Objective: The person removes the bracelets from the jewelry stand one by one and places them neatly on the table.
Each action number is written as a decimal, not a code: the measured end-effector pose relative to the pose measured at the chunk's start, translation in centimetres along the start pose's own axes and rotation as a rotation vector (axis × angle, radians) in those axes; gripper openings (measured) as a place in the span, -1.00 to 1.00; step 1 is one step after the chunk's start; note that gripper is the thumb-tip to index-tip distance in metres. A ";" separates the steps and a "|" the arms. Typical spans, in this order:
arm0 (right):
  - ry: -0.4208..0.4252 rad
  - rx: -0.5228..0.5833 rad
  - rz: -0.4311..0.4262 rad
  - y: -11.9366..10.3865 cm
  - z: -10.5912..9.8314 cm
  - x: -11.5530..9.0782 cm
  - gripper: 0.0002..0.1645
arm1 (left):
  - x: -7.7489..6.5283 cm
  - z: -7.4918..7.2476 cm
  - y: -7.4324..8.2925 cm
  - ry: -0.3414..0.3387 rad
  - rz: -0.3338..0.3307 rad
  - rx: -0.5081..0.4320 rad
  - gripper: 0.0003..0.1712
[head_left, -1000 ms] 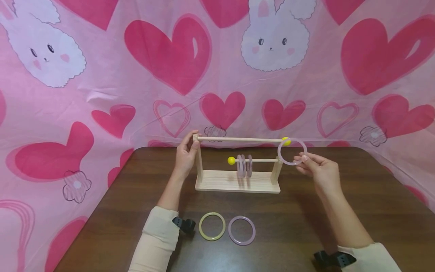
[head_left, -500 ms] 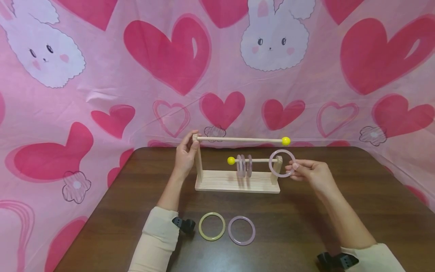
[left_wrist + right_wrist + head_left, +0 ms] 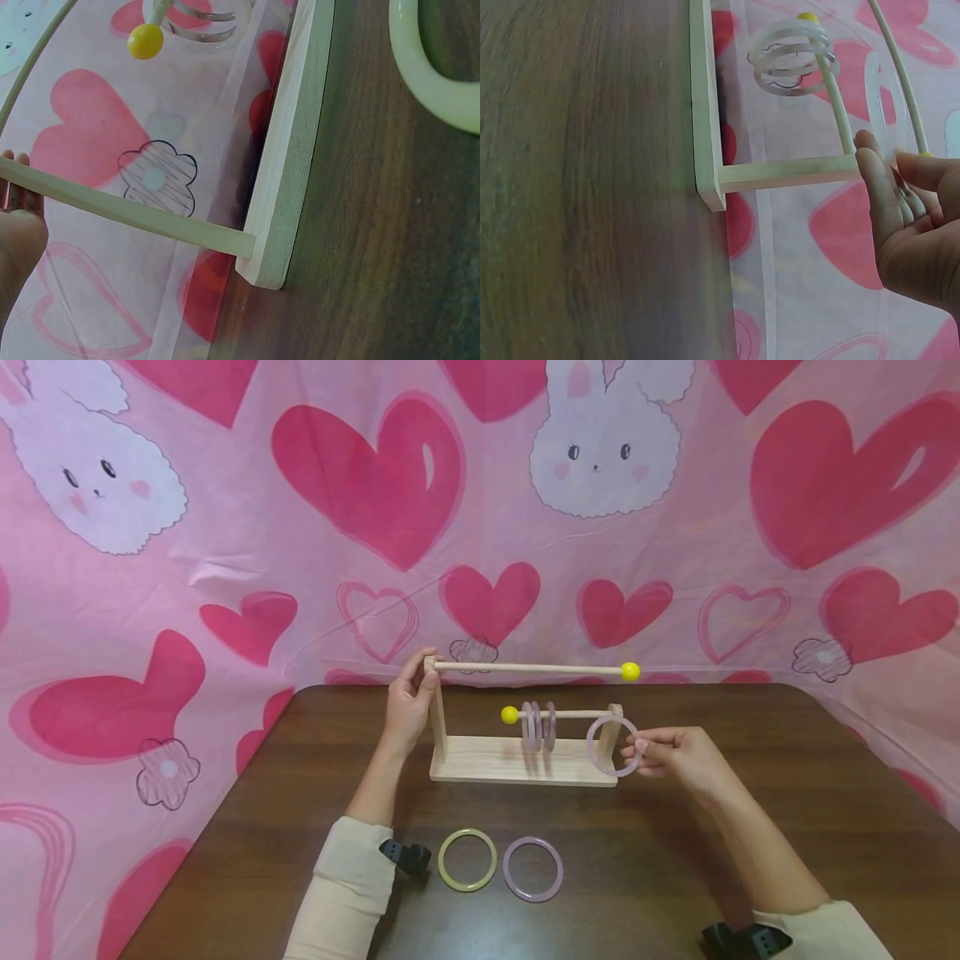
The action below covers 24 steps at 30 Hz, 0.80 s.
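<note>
My left hand point(image 3: 408, 706) grips the top of the left post of a wooden bangle stand point(image 3: 517, 762), thumb on the near side. My right hand point(image 3: 690, 762) pinches a pale pink translucent bangle point(image 3: 589, 747) by its right edge. In the head view this bangle overlaps the right post, beyond the end of the lower bar. Several pale bangles point(image 3: 537, 727) hang on the lower bar, which has a yellow ball point(image 3: 510, 715) at its left end. No bangle hangs on the upper bar point(image 3: 525, 668), tipped with a yellow ball at its right end.
On the dark wooden table point(image 3: 337, 727), a yellow-green bangle point(image 3: 442, 860) and a lilac bangle point(image 3: 506, 870) lie flat in front of the stand. A pink cloth point(image 3: 510, 535) with hearts and rabbits hangs behind the table.
My right hand has lowered the pink bangle from beside the upper bar's yellow ball, down and left to the right post. My left hand keeps its grip on the stand.
</note>
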State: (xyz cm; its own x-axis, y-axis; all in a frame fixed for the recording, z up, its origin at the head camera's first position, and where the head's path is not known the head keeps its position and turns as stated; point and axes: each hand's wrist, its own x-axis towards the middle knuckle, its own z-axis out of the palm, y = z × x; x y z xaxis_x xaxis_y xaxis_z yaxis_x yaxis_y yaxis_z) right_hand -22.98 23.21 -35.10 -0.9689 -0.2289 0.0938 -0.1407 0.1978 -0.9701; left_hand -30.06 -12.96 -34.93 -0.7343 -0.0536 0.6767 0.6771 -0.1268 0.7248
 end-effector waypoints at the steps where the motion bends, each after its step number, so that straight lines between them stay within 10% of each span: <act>1: -0.017 -0.006 0.000 0.1 0.0 0.0 -0.57 | 0.0 0.0 0.0 -0.001 0.004 0.000 -0.57; 24: -0.392 -0.172 0.089 0.8 0.0 -0.1 -0.68 | 0.0 0.0 -0.1 -0.006 0.002 -0.005 -0.46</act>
State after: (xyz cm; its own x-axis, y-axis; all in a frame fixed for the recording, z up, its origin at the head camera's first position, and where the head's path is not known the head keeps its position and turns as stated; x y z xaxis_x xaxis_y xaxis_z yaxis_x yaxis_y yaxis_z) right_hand -23.05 23.43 -35.92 -0.8326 -0.5423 -0.1125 -0.1245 0.3811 -0.9161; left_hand -30.16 -12.96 -35.03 -0.7329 -0.0481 0.6787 0.6782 -0.1319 0.7230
